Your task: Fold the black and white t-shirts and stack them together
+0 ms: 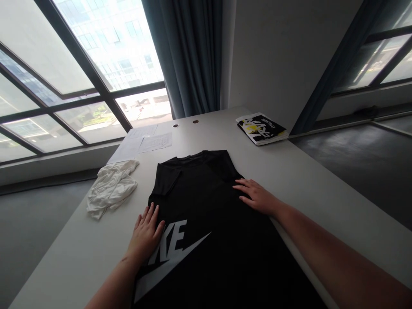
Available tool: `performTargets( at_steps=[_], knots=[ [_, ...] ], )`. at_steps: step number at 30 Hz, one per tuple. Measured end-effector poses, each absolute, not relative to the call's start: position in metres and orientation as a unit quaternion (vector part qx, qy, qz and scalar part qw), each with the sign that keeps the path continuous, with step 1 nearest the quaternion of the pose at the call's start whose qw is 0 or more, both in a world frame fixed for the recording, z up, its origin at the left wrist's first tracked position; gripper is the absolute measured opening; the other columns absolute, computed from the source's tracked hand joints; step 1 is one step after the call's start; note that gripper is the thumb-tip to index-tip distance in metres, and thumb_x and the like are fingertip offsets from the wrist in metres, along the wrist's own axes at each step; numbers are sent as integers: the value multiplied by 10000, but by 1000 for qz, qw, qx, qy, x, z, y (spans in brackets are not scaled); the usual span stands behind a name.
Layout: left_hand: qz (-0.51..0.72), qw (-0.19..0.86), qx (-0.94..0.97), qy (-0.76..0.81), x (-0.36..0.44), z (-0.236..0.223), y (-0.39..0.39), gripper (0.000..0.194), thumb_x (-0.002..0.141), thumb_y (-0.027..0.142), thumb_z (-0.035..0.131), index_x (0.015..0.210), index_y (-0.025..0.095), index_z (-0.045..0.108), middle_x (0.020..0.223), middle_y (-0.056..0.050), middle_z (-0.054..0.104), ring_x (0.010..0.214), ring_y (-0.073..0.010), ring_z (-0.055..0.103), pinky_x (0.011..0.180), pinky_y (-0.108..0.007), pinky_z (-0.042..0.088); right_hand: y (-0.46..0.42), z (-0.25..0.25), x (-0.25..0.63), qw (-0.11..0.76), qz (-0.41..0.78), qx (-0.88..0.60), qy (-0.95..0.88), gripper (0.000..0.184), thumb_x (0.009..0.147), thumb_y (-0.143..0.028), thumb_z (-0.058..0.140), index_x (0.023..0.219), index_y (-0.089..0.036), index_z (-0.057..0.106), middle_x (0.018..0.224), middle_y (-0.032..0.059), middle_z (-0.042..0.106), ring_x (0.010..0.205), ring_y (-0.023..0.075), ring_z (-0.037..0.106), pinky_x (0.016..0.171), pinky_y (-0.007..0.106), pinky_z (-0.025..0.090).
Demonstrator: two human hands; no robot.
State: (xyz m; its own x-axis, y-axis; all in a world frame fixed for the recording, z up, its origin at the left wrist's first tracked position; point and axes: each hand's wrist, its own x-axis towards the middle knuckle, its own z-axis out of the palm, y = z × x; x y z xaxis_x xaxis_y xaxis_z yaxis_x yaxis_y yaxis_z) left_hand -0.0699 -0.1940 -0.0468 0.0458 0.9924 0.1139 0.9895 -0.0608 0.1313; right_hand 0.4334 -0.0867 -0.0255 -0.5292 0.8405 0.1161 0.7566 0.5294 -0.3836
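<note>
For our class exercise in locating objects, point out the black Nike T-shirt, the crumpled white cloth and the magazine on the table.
Black Nike T-shirt (pixel 199 193): head view, front above the logo.
Crumpled white cloth (pixel 112 189): head view, middle of its folds.
Magazine (pixel 261 128): head view, its cover.

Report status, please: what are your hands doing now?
Left hand, right hand flat on black Nike-print T-shirt. Crumpled white cloth beside it, apart.

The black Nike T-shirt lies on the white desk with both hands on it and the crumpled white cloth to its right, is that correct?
Not quite: the crumpled white cloth lies to the left of the black Nike T-shirt, not its right, as the head view shows. The rest holds: the left hand and right hand are on the shirt, on the white desk.
</note>
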Motion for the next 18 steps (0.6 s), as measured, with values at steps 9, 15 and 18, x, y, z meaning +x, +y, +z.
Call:
performTargets(
  at_steps=[9, 15, 18],
  knots=[
    [93, 29, 735, 671, -55, -33, -128, 643, 994, 517, 454, 1588, 275, 401, 1701, -66, 289, 1586, -304, 259, 1297, -568, 238, -74, -33, 432, 119, 100, -506, -848, 522, 1024, -379, 447, 1533, -289, 522, 1640, 77, 372, 1528, 317, 323, 1235, 656, 220],
    [107, 39, 739, 664, -64, -30, -143, 593, 997, 515, 428, 1553, 311, 463, 1685, -37, 343, 1587, -302, 258, 1300, -554, 242, -88, -30, 440, 80, 79, -549, -828, 544, 1043, -457, 439, 1576, -349, 455, 1683, 50, 269, 1562, 350, 215, 1213, 700, 198],
    [107, 42, 733, 670, -77, -33, -184, 603, 987, 542, 424, 1557, 348, 454, 1685, -20, 340, 1583, -300, 271, 1296, -563, 261, -111, -31, 445, 65, 91, -551, -827, 581, 1042, -506, 433, 1601, -349, 414, 1695, 39, 228, 1569, 356, 182, 1226, 689, 182]
  ],
)
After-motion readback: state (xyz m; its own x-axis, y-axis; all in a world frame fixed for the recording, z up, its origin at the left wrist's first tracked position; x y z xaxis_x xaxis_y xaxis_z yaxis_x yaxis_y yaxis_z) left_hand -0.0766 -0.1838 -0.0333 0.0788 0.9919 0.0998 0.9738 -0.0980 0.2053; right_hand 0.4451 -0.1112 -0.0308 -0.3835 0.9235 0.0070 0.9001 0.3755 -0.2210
